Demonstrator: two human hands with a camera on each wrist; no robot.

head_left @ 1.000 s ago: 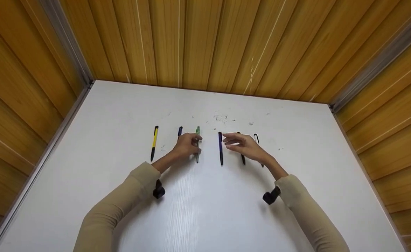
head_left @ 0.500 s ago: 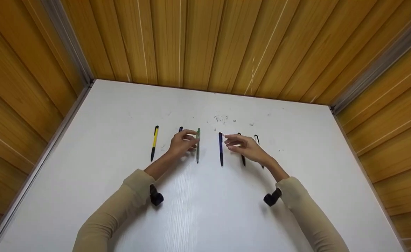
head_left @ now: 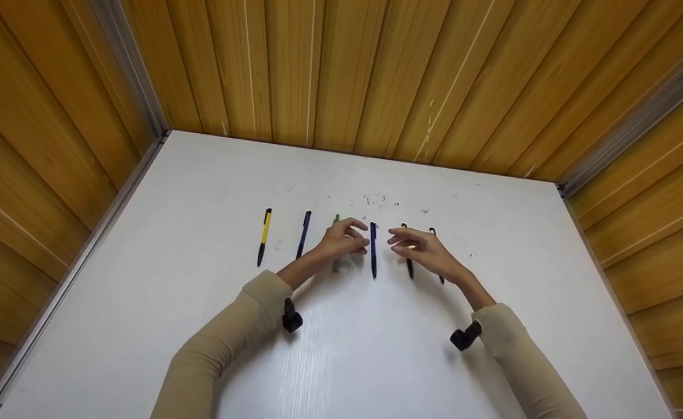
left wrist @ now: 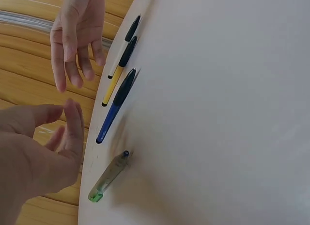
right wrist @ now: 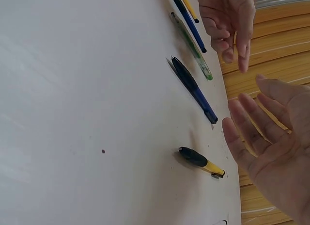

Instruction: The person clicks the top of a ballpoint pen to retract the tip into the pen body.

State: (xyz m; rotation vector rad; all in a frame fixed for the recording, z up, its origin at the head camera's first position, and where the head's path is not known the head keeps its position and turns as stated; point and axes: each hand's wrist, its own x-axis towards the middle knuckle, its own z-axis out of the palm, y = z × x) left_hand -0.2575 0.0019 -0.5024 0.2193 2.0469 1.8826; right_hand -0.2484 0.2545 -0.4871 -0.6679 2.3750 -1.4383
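My left hand (head_left: 344,240) hovers above the green pen (left wrist: 109,177), its fingers loosely bent and holding nothing. Its fingertips come close to the left side of a blue pen (head_left: 373,250) with a black grip. Across from it, my right hand (head_left: 426,250) hangs over a yellow pen (right wrist: 201,162) with a black grip, fingers spread and slightly bent around air. Part of the white pen (left wrist: 116,57) lies beneath the right hand in the head view. To the left lie another blue pen (head_left: 303,233) and a yellow pen (head_left: 265,235).
All pens lie roughly parallel in one row on the white table (head_left: 341,349). Wood-pattern walls (head_left: 341,75) enclose its back and sides. Dark marks (head_left: 375,199) speckle the surface behind the row. A black camera (head_left: 292,317) hangs under the left wrist, another (head_left: 465,337) under the right.
My left hand has left the green pen, which it was touching, and shifted right toward the middle blue pen. The right hand stays nearly in place. The head view has swung slightly.
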